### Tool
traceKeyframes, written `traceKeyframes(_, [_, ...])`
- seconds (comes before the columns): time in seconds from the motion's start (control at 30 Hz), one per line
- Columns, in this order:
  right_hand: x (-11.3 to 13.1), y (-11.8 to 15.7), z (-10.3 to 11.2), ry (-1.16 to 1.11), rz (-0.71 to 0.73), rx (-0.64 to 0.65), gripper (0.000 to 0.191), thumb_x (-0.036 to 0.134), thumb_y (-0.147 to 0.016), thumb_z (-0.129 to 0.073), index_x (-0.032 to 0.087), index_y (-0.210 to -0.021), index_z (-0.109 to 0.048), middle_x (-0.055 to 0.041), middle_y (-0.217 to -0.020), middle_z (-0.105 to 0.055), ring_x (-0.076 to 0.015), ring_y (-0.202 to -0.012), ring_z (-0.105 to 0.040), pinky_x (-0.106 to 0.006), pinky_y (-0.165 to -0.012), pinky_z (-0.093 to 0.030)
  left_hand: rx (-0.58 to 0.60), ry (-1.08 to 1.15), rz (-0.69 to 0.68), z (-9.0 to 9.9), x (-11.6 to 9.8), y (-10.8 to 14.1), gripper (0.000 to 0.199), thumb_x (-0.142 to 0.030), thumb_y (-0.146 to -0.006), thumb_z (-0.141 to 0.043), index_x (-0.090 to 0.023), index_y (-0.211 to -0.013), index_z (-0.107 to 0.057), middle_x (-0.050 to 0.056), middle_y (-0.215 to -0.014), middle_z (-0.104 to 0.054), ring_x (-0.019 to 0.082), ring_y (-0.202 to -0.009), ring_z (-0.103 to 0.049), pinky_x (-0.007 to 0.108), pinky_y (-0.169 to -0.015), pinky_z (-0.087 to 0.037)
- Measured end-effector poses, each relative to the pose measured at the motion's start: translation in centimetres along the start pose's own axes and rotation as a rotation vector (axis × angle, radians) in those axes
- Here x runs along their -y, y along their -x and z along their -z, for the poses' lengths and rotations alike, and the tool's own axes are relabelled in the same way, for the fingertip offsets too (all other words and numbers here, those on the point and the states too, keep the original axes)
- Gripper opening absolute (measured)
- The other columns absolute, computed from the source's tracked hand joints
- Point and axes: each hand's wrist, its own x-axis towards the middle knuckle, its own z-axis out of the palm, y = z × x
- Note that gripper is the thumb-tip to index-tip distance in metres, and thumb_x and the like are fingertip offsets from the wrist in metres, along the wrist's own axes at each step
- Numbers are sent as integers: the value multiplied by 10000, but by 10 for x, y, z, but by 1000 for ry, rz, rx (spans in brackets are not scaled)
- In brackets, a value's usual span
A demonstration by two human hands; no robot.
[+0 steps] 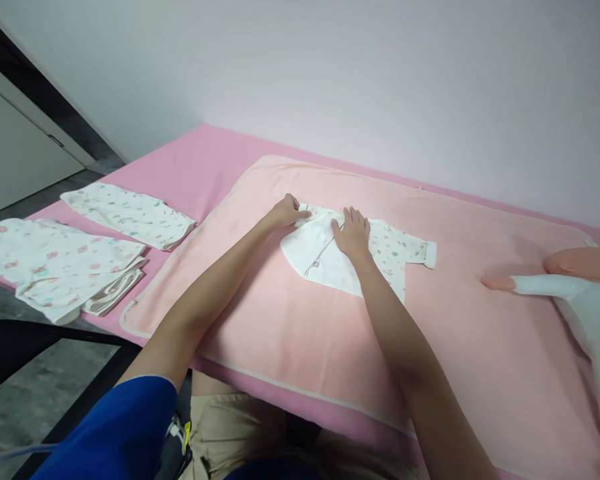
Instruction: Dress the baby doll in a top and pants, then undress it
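pale pink blanket [280,333] laid out, small white shirt [343,267] flat near its middle. right hand [354,233] spread open, palm down on the shirt, gripping nothing; left hand [286,211] nearly closed, seemingly pinching the sleeve end [305,207]. good form, i judge: palm anchors lightly while the pinch eases that sleeve straight, cloth neither stretched nor bunched.

The head camera looks forward (and down) from above.
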Motion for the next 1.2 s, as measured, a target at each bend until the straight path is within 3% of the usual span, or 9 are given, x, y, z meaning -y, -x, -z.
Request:
traceKeyframes(0.23, [16,21,20,-37,2,-109,683,396,-1097,-542,128,-1720,-463,-188,-1869,-347,-375,-1735,-285,-587,-1417,-222,-96,-216,-157,-5,-3,12,706,-414,-956,-786,-196,-1514,-411,142,-1252,-728,336,-1171,-699,433,-1005,-531])
traceKeyframes(0.33, [17,68,50,9,111,-100,571,432,-1109,-556,125,-1589,-582,-214,-1682,-576,-402,-1587,-472,-602,-1382,-248,-299,-350,-244,-9,-14,20,548,-350,-970,-729,-180,-1450,-528,233,-1525,-594,440,-1436,-544,564,-1182,-456])
traceKeyframes(0.4, [8,110,73,31,164,-69,450,488,-1114,-557,149,-1382,-683,-192,-1389,-735,-390,-1331,-630,-581,-1258,-378,-354,-365,-346,-20,-31,28,395,-307,-997,-671,-193,-1368,-602,224,-1555,-575,447,-1475,-496,589,-1220,-419])
traceKeyframes(0.47, [-6,150,93,53,177,-16,330,489,-1104,-572,190,-1187,-683,-152,-1205,-754,-351,-1129,-664,-509,-1049,-475,-284,-345,-478,-40,-57,38,296,-320,-1030,-638,-205,-1302,-645,193,-1499,-631,416,-1435,-527,567,-1218,-423])
traceKeyframes(0.57, [-31,187,107,76,161,43,263,481,-1071,-632,223,-1034,-596,-97,-1031,-727,-308,-970,-645,-433,-865,-450,-44,-330,-603,-83,-102,48,350,-430,-1073,-624,-185,-1322,-654,169,-1442,-701,374,-1394,-576,524,-1217,-440])
traceKeyframes(0.73, [-56,194,96,-54,226,114,252,455,-1089,-626,239,-994,-539,-66,-989,-700,-262,-904,-618,-380,-809,-424,152,-367,-331,-132,-145,44,462,-446,-1023,-733,-124,-1345,-655,248,-1570,-633,420,-1532,-509,537,-1281,-395])
traceKeyframes(0.9, [-71,192,86,-208,297,79,207,432,-1116,-644,239,-1044,-632,-39,-928,-682,-237,-876,-625,-369,-839,-466,143,-319,-292,-133,-135,27,235,-423,-1036,-694,-188,-1042,-682,197,-1453,-707,407,-1490,-554,519,-1238,-432])
traceKeyframes(1.07, [-73,197,87,-286,378,-22,198,366,-1154,-594,265,-1168,-764,-34,-864,-656,-235,-855,-629,-389,-869,-504,159,-171,-323,-129,-118,15,230,-442,-1096,-581,-232,-1007,-613,99,-1176,-801,277,-1096,-724,393,-984,-543])
traceKeyframes(1.2, [-72,198,87,-308,357,-14,226,359,-1137,-612,276,-1299,-746,-57,-952,-685,-253,-941,-660,-398,-871,-544,157,-51,-341,-127,-112,12,217,-417,-1041,-666,-238,-942,-594,98,-1137,-805,273,-1049,-727,391,-953,-538])
